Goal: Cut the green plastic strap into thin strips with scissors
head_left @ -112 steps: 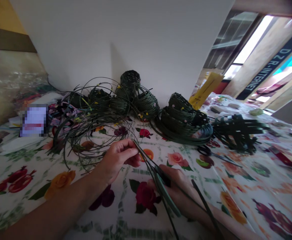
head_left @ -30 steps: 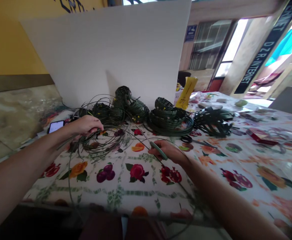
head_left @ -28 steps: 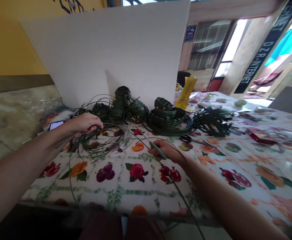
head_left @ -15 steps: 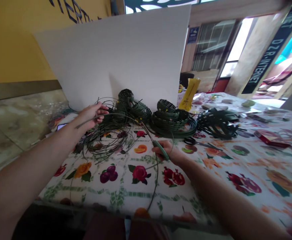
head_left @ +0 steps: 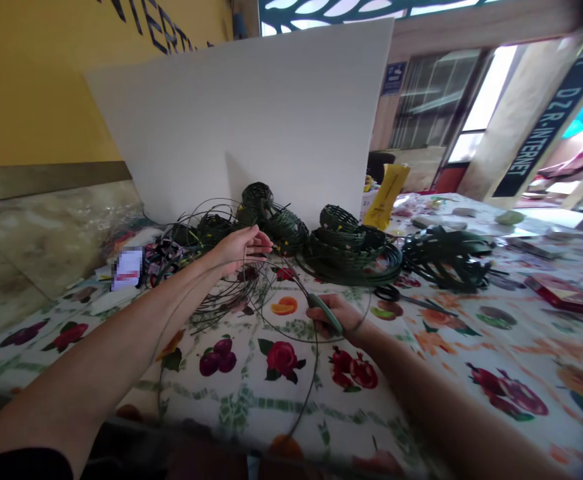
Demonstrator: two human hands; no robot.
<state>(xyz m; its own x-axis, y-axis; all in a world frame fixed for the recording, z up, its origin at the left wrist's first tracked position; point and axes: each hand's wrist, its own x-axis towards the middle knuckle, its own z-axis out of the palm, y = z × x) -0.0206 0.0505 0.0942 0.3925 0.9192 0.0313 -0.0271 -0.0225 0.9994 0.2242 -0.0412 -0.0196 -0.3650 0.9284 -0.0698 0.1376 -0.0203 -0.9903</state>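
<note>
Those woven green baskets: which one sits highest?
The small round basket crowning the left cluster, perched above the others; the stack to its right does not rise as high.

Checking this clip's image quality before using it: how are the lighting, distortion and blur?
In the head view, the wide lens bends the scene and stretches the left forearm; the bright opening glares at right; the woven baskets cast a soft shadow on the white board; the near edge of the floral tablecloth is blurred.

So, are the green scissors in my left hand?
No, the green scissors are gripped in the right hand, while the left hand is raised above the wire coil.
</note>
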